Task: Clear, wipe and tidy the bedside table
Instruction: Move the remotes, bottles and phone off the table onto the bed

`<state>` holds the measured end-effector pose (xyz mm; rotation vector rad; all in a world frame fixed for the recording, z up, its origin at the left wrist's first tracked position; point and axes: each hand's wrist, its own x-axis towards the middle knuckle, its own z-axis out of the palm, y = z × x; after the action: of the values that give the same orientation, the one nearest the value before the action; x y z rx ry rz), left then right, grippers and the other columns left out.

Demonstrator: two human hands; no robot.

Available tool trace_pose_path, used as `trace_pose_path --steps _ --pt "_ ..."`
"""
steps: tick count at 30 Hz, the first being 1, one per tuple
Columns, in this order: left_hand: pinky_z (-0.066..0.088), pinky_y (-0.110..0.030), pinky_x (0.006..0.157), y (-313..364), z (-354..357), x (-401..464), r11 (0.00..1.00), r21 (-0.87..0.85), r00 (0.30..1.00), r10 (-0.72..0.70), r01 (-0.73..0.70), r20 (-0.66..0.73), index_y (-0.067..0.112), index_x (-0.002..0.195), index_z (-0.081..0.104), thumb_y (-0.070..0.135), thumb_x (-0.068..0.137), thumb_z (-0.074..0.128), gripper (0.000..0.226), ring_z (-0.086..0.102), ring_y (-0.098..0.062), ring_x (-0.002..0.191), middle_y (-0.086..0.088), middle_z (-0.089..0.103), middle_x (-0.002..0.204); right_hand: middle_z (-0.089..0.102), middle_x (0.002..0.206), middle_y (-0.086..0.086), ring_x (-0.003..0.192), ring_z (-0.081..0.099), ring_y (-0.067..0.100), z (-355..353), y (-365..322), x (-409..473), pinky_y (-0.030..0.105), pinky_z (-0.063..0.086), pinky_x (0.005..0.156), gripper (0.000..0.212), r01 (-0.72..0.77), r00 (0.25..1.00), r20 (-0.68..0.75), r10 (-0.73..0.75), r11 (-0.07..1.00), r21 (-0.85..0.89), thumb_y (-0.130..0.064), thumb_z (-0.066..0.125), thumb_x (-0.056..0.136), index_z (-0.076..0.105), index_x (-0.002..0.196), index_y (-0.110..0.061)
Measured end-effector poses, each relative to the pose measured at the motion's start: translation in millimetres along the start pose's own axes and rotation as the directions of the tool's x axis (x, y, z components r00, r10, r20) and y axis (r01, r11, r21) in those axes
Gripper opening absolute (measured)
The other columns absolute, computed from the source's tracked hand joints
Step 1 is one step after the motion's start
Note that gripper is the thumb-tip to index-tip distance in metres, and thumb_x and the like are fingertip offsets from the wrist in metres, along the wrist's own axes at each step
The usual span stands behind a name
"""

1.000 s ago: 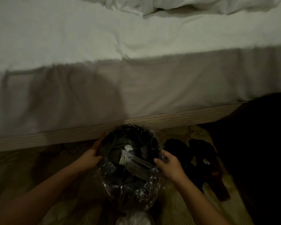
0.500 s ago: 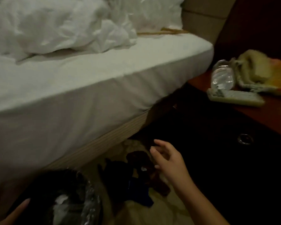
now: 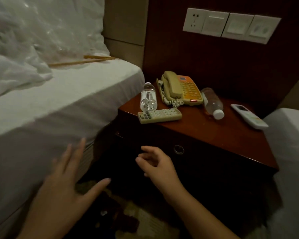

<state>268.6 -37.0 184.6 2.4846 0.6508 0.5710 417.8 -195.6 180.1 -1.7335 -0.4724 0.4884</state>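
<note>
Dim light obscures the floor; dark items below the hands cannot be identified. The table stands between two beds, carrying a telephone, two bottles lying flat and two remotes. Left hand: fingers spread, holding nothing. Right hand: fingers loosely curled, empty, before the drawer ring.

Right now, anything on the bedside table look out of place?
Yes. Two water bottles lie on their sides either side of the telephone, and chopsticks lie on the bed sheet.
</note>
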Motion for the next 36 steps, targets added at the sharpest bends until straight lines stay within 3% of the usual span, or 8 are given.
trace_pose_path --steps 6,11,18,22,25,27,31,36 --pt "0.031 -0.054 0.110 72 28 64 0.978 -0.195 0.993 0.093 -0.076 0.077 0.067 0.132 -0.015 0.081 0.057 0.052 0.102 0.008 -0.022 0.147 0.014 0.002 0.159 0.065 0.107 -0.010 0.101 0.061 0.004 -42 -20 8 0.035 0.054 0.088 0.036 0.037 0.986 -0.157 -0.052 0.995 -0.097 -0.026 0.068 0.084 0.057 0.119 -0.031" --pt "0.030 -0.059 0.108 84 48 107 0.966 -0.220 0.982 0.158 -0.133 0.099 0.065 0.133 -0.015 0.082 0.056 0.054 0.104 0.006 -0.027 0.147 0.009 0.004 0.160 0.063 0.109 -0.011 0.105 0.057 0.002 -73 -33 28 0.026 0.047 0.088 0.043 0.102 0.952 -0.247 -0.182 0.947 -0.305 -0.027 0.071 0.081 0.056 0.121 -0.030" --pt "0.030 -0.059 0.108 74 58 109 0.981 -0.185 0.985 0.084 -0.055 0.153 0.062 0.136 -0.014 0.076 0.061 0.059 0.105 0.007 -0.028 0.147 0.009 0.001 0.160 0.063 0.109 -0.009 0.102 0.059 0.005 -82 -39 36 0.025 0.053 0.072 0.035 0.124 0.941 -0.287 -0.180 0.971 -0.204 -0.024 0.069 0.083 0.056 0.115 -0.032" --pt "0.026 -0.061 0.109 76 62 115 0.987 -0.150 0.987 0.084 -0.063 0.140 0.060 0.138 -0.013 0.073 0.064 0.061 0.105 0.004 -0.031 0.146 0.011 0.001 0.159 0.063 0.109 -0.010 0.106 0.057 0.002 -84 -28 40 0.020 0.045 0.083 0.042 0.123 0.938 -0.284 -0.201 0.955 -0.271 -0.024 0.071 0.082 0.055 0.120 -0.030" --pt "0.029 -0.062 0.108 75 67 127 0.982 -0.165 0.986 0.110 -0.089 0.121 0.060 0.138 -0.012 0.076 0.060 0.060 0.107 0.007 -0.032 0.146 0.009 0.006 0.160 0.062 0.113 -0.008 0.107 0.056 0.003 -87 -26 47 0.013 0.040 0.079 0.044 0.131 0.932 -0.273 -0.239 0.923 -0.362 -0.024 0.071 0.082 0.054 0.122 -0.029" --pt "0.031 -0.061 0.106 73 72 136 0.981 -0.163 0.985 0.123 -0.103 0.118 0.060 0.137 -0.012 0.077 0.058 0.060 0.108 0.010 -0.030 0.146 0.006 0.010 0.159 0.060 0.119 -0.009 0.111 0.054 0.004 -87 -27 52 0.015 0.040 0.080 0.047 0.135 0.923 -0.256 -0.287 0.865 -0.483 -0.027 0.070 0.082 0.051 0.125 -0.029" --pt "0.045 -0.048 0.098 73 77 156 0.989 -0.062 0.988 0.140 -0.137 0.061 0.044 0.147 -0.002 0.061 0.067 0.070 0.109 0.041 -0.029 0.130 -0.006 0.036 0.146 0.052 0.131 -0.009 0.124 0.038 0.011 -86 -38 69 0.026 0.040 0.089 0.056 0.162 0.898 -0.120 -0.424 0.570 -0.805 -0.035 0.067 0.083 0.044 0.133 -0.030" --pt "0.051 -0.044 0.088 71 87 164 0.971 -0.047 0.970 0.237 -0.235 0.043 0.035 0.148 0.015 0.054 0.066 0.075 0.104 0.053 -0.025 0.116 -0.002 0.053 0.131 0.046 0.138 -0.005 0.130 0.033 0.017 -92 -47 87 0.035 0.036 0.102 0.064 0.186 0.896 -0.066 -0.439 0.505 -0.843 -0.037 0.069 0.080 0.040 0.137 -0.029"
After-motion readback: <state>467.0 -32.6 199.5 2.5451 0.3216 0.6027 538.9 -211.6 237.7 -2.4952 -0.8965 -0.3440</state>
